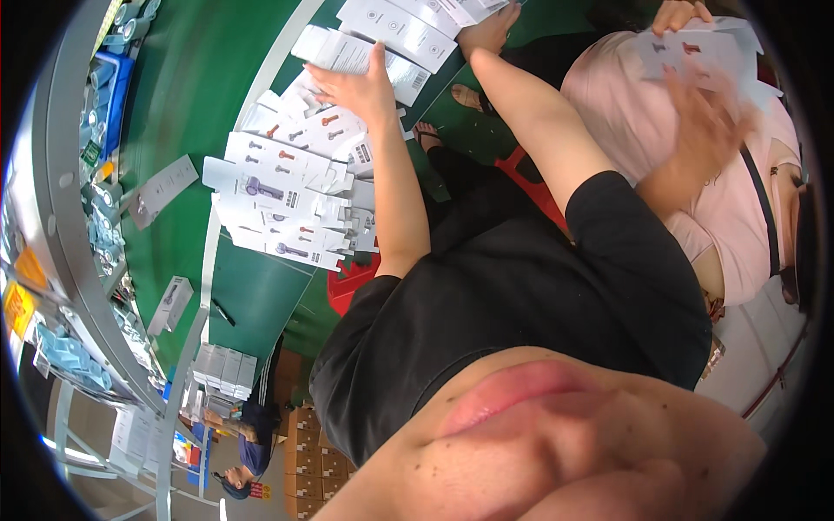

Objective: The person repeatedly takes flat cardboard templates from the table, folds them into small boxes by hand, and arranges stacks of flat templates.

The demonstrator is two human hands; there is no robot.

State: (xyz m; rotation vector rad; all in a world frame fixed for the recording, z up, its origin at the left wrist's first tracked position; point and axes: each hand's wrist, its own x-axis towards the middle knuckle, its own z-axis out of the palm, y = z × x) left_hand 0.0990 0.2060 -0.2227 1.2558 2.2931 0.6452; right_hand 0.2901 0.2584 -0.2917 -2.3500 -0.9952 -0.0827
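Green table (261,295) runs up the frame, carrying a fanned heap of flat white printed cardboard sleeves (287,195). Above the heap lies a long white carton (347,54), and the left hand (356,87) presses flat on it, fingers spread. The right hand (491,33) rests well apart on another white carton (400,26); its grip I cannot tell.

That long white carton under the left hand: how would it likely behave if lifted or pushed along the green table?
The long white carton looks like thin folded card, so probably light and fairly stiff, though crushable. Its flat faces suggest it would slide, not roll, on the green table. The left hand lies flat across it.
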